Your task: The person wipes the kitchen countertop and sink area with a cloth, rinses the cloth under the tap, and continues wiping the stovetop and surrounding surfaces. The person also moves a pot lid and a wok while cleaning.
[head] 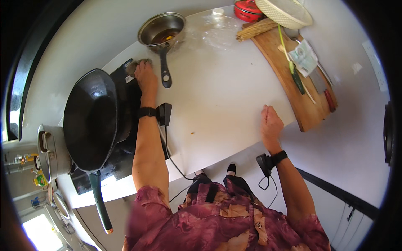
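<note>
My left hand (145,75) presses a grey-brown cloth or scouring pad (138,66) onto the far right corner of the black glass cooktop (132,94). Just right of it, a steel saucepan (161,26) with a black handle stands on the white counter (213,94), some liquid and a yellow bit inside. Over the counter's right part my right hand (270,124) is closed, with nothing visible in it. A large black wok (91,122) with a green handle sits on the cooktop, left of my left forearm. A small crumb (192,133) lies on the counter between my arms.
On the right, a wooden cutting board (276,66) bears a cleaver (317,82), a green onion, a cucumber piece and a packet (303,58). Behind are a straw brush (257,29), a cream basket (284,14), a red pot (247,11) and clear plastic (220,33). A lidded pot (58,152) stands left.
</note>
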